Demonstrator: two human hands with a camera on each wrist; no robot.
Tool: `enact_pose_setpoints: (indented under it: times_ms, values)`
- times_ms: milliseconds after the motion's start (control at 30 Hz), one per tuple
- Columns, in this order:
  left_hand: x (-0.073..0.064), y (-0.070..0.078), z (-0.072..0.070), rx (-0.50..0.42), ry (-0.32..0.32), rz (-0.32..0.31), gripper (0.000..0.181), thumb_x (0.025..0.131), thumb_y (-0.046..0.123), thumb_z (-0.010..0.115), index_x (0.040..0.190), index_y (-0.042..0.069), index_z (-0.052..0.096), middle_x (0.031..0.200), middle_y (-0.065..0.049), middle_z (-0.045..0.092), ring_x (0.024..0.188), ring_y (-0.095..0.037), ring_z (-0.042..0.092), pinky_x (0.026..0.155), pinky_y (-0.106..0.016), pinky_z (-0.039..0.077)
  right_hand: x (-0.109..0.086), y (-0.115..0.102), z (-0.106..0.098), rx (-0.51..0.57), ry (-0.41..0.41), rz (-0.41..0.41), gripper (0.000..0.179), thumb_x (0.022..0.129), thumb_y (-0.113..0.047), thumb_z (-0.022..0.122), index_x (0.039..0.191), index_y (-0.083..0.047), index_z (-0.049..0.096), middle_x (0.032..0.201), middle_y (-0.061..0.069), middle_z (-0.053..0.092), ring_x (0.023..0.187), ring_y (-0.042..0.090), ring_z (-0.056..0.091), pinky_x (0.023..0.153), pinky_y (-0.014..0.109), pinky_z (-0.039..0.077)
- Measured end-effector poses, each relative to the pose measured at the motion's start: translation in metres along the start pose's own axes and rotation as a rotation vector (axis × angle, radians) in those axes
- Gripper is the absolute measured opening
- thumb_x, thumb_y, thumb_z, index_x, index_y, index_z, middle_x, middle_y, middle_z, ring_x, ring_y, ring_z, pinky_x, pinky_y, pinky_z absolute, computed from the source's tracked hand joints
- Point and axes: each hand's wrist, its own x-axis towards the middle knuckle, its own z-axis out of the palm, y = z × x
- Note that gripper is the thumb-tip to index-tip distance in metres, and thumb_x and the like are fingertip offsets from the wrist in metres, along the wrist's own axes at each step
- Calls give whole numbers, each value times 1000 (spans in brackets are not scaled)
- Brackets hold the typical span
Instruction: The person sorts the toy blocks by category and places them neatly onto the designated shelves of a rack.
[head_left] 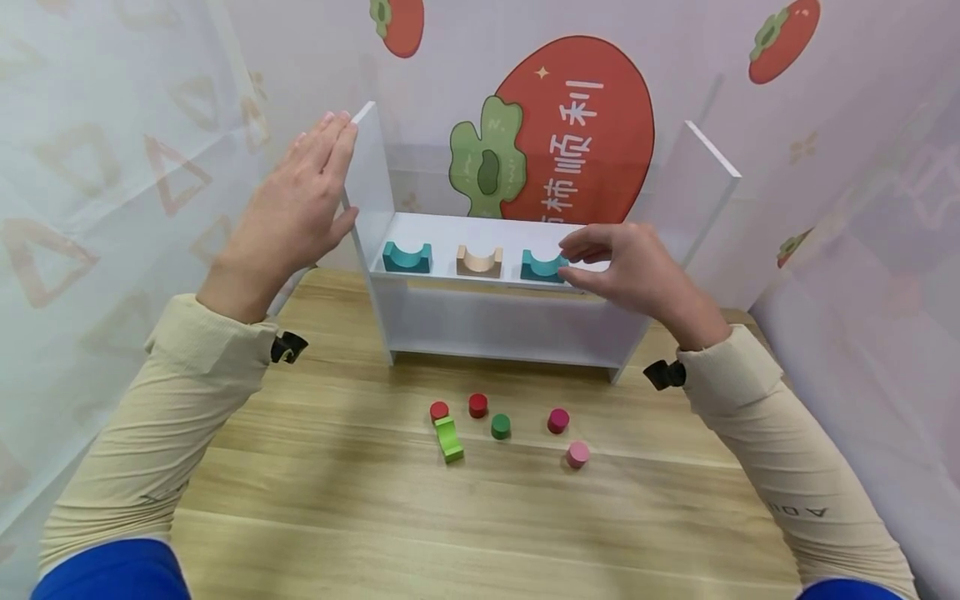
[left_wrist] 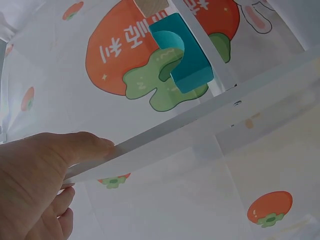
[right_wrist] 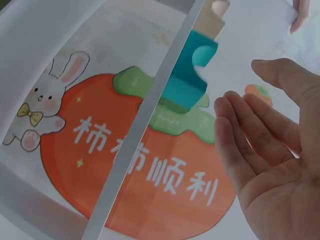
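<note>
Beige sleeves [head_left: 150,450] reach forward over a pale wood-grain table [head_left: 337,517] toward a white two-tier shelf [head_left: 502,317]. The person's left hand [head_left: 292,204], fingers straight and close together, grips the front edge of its upright white left panel [head_left: 375,175] between thumb and fingers. The right hand [head_left: 637,271], fingers loosely curved and thumb spread apart, hovers just beside a teal U-notched block [head_left: 536,269] on the upper tier. Leftward stand a natural-beige notched block [head_left: 478,264] and a second teal notched block [head_left: 407,260]. Below, a lime-green curved block [head_left: 448,440] lies among small coloured cylinders [head_left: 500,427].
</note>
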Motion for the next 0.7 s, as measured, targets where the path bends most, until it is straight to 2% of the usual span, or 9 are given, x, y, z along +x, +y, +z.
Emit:
enact_pose_setpoints:
  times_ms: [167,267,467,700]
  values:
    - [0,0,-1,1,-4,-3,89,96,4,69,166,-6,14,175,-24,20,164,-40,19,135,-55,17,-10,-10,12,10,-5,-84,25,88,-13,86,111,-4,81,103,10,81,93,24,78,91,46,66]
    - [0,0,-1,-1,-7,-2,90,96,5,69,166,-6,14,175,-24,19,164,-40,18,135,-55,16,-16,-16,23,24,-35,-106,22,88,-12,85,107,-4,81,100,9,81,92,22,77,89,43,66]
    - [1,-1,0,-9,4,7,90,95,4,69,166,-6,15,175,-24,20,164,-40,19,135,-55,17,-30,-25,46,83,-132,-75,27,88,-14,86,112,-4,80,105,10,81,95,21,78,89,44,67]
    - [1,-2,0,-20,13,14,89,94,2,70,165,-7,17,174,-25,21,164,-40,19,135,-55,17,-43,-30,85,110,-195,-76,26,88,-17,87,109,-4,81,103,11,82,93,20,79,84,38,68]
